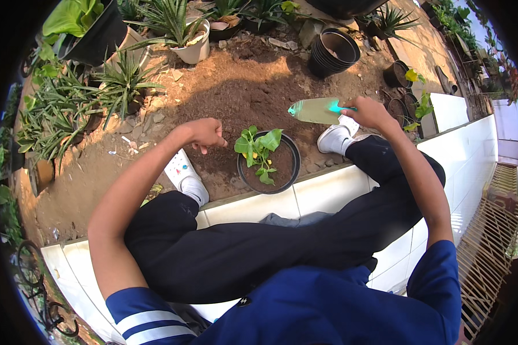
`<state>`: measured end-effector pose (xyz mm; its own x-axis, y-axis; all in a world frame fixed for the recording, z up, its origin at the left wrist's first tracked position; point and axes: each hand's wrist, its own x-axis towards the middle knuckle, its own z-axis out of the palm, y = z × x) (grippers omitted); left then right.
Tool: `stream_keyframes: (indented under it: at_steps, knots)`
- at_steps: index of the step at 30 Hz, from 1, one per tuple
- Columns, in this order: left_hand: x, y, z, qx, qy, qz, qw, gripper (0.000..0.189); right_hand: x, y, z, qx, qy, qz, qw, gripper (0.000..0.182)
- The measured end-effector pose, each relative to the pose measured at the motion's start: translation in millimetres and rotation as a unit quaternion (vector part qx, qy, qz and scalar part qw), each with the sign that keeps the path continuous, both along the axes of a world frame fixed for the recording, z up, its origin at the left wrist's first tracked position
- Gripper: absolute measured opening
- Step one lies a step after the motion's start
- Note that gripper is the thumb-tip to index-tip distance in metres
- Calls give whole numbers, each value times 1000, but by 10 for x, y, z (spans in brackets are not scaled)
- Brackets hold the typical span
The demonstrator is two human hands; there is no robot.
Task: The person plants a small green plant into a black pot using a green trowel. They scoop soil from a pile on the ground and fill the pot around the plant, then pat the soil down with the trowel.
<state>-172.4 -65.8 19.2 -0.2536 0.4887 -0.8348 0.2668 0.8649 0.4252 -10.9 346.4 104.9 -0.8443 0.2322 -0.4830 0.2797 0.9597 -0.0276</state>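
Note:
My right hand grips the green handle of a hand trowel, its soil-smeared blade pointing left over the loose brown soil. Beside the potted plant, at its left, my left hand hangs over the soil with its fingers partly curled; whether something small is between them I cannot tell. A black round plastic pot stands between my feet against the tiled ledge. It holds dark soil and a leafy green seedling with some yellow leaves.
Stacked black plastic pots stand beyond the soil. A white pot with a spiky plant is at the upper left, near more spiky plants. Small pots line the right. My white clogs flank the black pot; a white tiled ledge lies beneath my legs.

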Motion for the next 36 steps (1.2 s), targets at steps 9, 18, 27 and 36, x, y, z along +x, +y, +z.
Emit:
stream_keyframes:
  at_steps: [9, 18, 27, 36]
  knots:
    - [996, 362, 125, 110, 328, -259, 902, 86, 278, 243, -977, -171, -96, -46, 979, 44]
    - [1791, 566, 219, 185, 152, -65, 969, 82, -136, 14, -847, -303, 32, -2, 953, 44]
    - [1740, 469, 325, 165, 137, -93, 972, 92, -747, -268, -380, -250, -82, 73, 962, 30]
    - [1797, 474, 289, 164, 198, -100, 961, 89, -934, 136, -1670, -66, -12, 113, 991, 30]
